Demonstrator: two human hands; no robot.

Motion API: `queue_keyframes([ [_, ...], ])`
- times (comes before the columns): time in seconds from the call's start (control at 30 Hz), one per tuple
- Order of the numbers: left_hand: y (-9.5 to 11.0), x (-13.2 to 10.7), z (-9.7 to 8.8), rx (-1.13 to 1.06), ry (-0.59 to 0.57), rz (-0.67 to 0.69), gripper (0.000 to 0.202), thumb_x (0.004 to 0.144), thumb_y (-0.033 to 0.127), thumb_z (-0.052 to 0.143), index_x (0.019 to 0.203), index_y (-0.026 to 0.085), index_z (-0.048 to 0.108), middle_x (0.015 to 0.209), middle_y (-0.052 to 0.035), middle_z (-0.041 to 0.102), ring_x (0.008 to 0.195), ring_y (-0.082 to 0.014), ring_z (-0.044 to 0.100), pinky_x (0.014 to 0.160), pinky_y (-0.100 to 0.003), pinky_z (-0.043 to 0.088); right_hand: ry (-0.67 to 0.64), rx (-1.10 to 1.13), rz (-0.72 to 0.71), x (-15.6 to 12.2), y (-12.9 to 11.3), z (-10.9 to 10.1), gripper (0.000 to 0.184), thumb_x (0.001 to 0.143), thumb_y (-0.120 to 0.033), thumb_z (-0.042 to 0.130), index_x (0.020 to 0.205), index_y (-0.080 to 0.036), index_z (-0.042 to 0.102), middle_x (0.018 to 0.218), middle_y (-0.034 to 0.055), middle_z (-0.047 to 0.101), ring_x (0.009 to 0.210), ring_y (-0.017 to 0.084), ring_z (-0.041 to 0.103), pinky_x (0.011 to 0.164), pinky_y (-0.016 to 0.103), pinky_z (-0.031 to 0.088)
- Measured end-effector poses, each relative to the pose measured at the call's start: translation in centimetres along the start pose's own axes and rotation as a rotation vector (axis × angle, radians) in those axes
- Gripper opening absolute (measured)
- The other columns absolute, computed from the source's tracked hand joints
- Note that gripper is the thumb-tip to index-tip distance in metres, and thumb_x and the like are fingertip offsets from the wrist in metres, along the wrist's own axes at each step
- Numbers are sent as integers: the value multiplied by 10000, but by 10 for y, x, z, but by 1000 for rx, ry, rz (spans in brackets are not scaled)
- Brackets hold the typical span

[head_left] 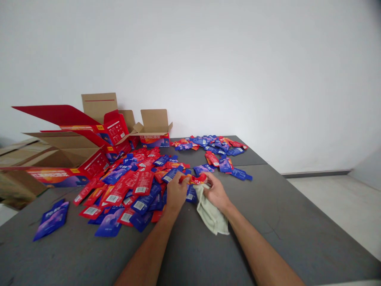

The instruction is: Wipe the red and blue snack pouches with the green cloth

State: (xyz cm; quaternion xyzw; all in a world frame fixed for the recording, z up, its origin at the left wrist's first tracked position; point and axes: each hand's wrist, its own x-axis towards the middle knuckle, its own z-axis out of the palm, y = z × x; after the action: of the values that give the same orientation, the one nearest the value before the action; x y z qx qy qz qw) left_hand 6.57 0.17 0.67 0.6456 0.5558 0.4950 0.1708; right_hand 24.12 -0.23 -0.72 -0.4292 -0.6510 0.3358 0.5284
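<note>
Between my two hands is a red and orange sachet (pixel 197 179), held above the dark table. My left hand (pixel 177 190) pinches its left end. At its right end, my right hand (pixel 216 192) has its fingers closed on the sachet together with a pale green cloth (pixel 212 216), which hangs down toward the tabletop. A large heap of red and blue sachets (pixel 127 184) spreads over the table just left of my left hand. Beyond my hands lie a few loose sachets, among them a blue one (pixel 241 174).
Open red cardboard boxes (pixel 64 176) stand along the left, with another open box (pixel 154 140) against the wall. A second pile of sachets (pixel 214 143) lies at the table's far end. One blue sachet (pixel 52 217) sits apart at the left. The grey table (pixel 285 234) ends at a slanting right edge.
</note>
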Motion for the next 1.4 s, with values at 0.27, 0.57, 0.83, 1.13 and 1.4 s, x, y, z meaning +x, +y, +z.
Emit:
queue_keyframes([
  [0.27, -8, 2, -3, 196, -102, 337, 224, 939, 187, 428, 927, 216, 649, 983, -67, 692, 1008, -224, 593, 952, -355, 428, -184, -400, -128, -3, -9, -11, 354, 738, -70, 529, 986, -214, 737, 1094, 53, 722, 1042, 213, 649, 992, 351, 466],
  [0.57, -3, 0, -1, -72, -163, 63, 206, 929, 311, 500, 953, 217, 681, 969, -34, 735, 950, -200, 659, 886, -307, 474, 98, -485, -95, 0, 2, -12, 231, 738, -86, 495, 884, -196, 636, 862, 48, 685, 841, 208, 623, 786, 311, 474],
  [0.83, -11, 3, 9, -217, -83, -174, 202, 850, 358, 582, 864, 187, 689, 776, -8, 708, 740, -174, 632, 683, -270, 461, 241, -277, 120, 4, 9, -17, 103, 806, -256, 564, 863, -214, 638, 838, 20, 717, 740, 194, 644, 700, 288, 464],
  [1.13, 0, -6, 16, -284, -365, -82, 52, 720, 176, 629, 772, 180, 624, 679, 38, 635, 636, -125, 565, 605, -229, 406, 381, -229, 160, 7, 12, -17, 140, 755, -219, 581, 870, -205, 660, 838, 22, 723, 763, 204, 645, 720, 291, 473],
  [1.4, 10, -9, 11, -90, -272, 10, 183, 869, 300, 532, 739, 193, 601, 717, 27, 632, 708, -139, 563, 689, -261, 388, 298, -308, 37, 2, -11, -13, 186, 777, -183, 508, 879, -202, 662, 876, 36, 708, 819, 209, 637, 767, 301, 457],
])
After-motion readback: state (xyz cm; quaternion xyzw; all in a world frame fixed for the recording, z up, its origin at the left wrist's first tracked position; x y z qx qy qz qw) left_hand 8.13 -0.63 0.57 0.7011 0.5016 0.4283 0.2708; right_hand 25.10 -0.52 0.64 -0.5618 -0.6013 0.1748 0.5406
